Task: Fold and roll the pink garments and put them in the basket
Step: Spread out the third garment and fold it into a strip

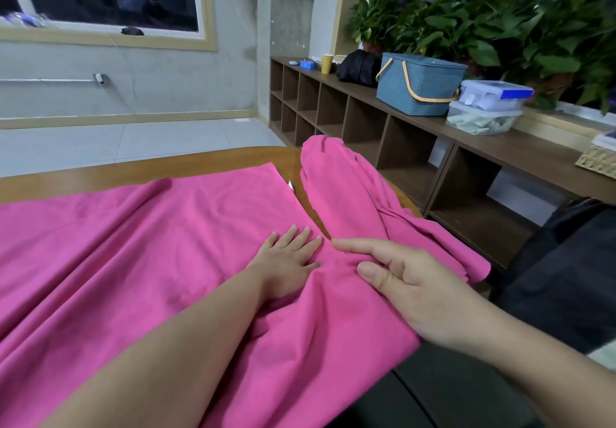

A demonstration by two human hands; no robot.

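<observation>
A wide pink fabric garment (140,244) lies spread over most of the brown wooden table (100,169), wrinkled in long folds; its far edge stops short of the table's far edge, and its near part hangs over the near edge. A second bunched length of the same pink cloth (350,190) runs from the table's far right corner down over the right edge; whether it is a separate garment or part of the first I cannot tell. The blue woven basket with yellow handles (416,85) stands well apart on the long brown shelf unit (383,127) by the windows, beside two stacked clear plastic boxes (486,110). The left hand (286,260) lies flat on the cloth near the right edge, fingers straight and spread, pressing it down. The right hand (410,281), just beside it, pinches a raised fold of the cloth between thumb and curled fingers.
</observation>
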